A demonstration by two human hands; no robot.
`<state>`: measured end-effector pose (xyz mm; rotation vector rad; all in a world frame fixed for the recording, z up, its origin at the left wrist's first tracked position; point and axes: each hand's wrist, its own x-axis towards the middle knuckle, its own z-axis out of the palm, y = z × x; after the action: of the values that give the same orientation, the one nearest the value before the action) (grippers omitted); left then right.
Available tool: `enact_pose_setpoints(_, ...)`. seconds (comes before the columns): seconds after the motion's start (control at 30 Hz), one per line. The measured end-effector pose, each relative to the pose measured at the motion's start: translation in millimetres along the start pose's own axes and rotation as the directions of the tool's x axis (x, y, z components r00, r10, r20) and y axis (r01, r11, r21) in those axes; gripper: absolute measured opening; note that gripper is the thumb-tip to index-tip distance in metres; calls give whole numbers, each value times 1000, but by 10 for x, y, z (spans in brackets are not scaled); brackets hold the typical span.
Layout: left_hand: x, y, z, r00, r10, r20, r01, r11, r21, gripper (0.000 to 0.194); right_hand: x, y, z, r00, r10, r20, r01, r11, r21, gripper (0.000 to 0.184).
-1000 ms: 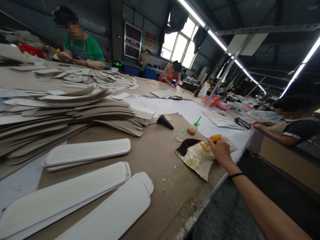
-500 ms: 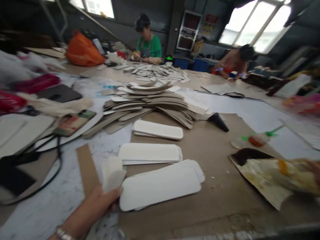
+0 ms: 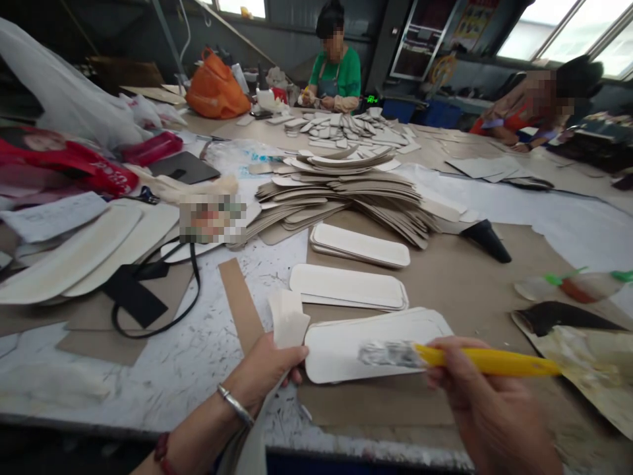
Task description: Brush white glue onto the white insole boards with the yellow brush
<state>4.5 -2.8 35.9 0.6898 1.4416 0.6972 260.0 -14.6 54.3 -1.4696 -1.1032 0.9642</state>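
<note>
My right hand (image 3: 487,402) grips a brush (image 3: 509,362) by its yellow handle. The brush's blurred head is over the top white rounded panel (image 3: 336,349) of a small stack; whether it touches is hard to tell. My left hand (image 3: 270,363) is closed around a pale strip (image 3: 287,315), whose upper end sticks up above the fingers while a long part hangs below. The left thumb is at the panel's left end. Behind lie a second stack of white panels (image 3: 346,285) and a third stack (image 3: 361,244).
A large fanned pile of panels (image 3: 341,191) rises beyond the stacks. At right are a glue-smeared sheet (image 3: 593,359), a bottle with reddish contents (image 3: 588,287) and a dark cone-shaped object (image 3: 487,239). A black strap (image 3: 136,293) lies left. Two people work across the table.
My right hand has come in from the right edge, bringing the yellow-handled brush over the front panel. The view has shifted left, and my left hand stays at the panel's left end.
</note>
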Motion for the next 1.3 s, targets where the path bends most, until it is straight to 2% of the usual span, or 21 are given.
enact_pose_setpoints(0.03,7,-2,3,1000,-4,-7,4,1000,-2,18,-31,-2,219,1000,19,-5,-19,999,28,26)
enact_pose_setpoints(0.07,14,-1,7,1000,-8,-14,8,1000,-3,16,-58,-7,402,998,42,47,-43,999,16,26)
enact_pose_setpoints(0.13,29,-2,12,1000,-16,-14,16,1000,-4,11,-96,-20,624,994,70,85,-66,997,-50,28)
enact_pose_setpoints(0.2,43,-9,11,1000,-15,-4,15,1000,-3,7,-110,-42,664,994,78,75,-67,989,-135,28)
enact_pose_setpoints(0.33,61,-25,3,1000,-31,0,31,1000,-7,4,-118,-133,572,997,60,54,-46,970,-237,30)
enact_pose_setpoints(0.43,72,-29,-6,999,-34,4,34,999,0,5,-150,-190,643,997,62,44,-52,976,-211,29)
enact_pose_setpoints(0.6,110,-95,-28,1000,-14,20,14,1000,0,6,-132,-128,778,992,71,109,-47,977,-206,29)
enact_pose_setpoints(0.8,110,-147,-21,1000,-6,2,6,1000,-25,10,30,-57,464,999,-21,35,35,896,-443,31)
enact_pose_setpoints(1.0,91,-155,-11,999,-29,-39,28,999,-22,20,129,-21,95,993,-91,-72,28,794,-608,34)
enact_pose_setpoints(1.13,54,-135,18,996,-24,-82,24,1000,4,22,178,11,-93,987,-135,-90,38,730,-683,35)
enact_pose_setpoints(1.3,7,-60,35,994,-38,-99,39,999,3,24,268,3,-292,952,-288,-109,120,672,-731,35)
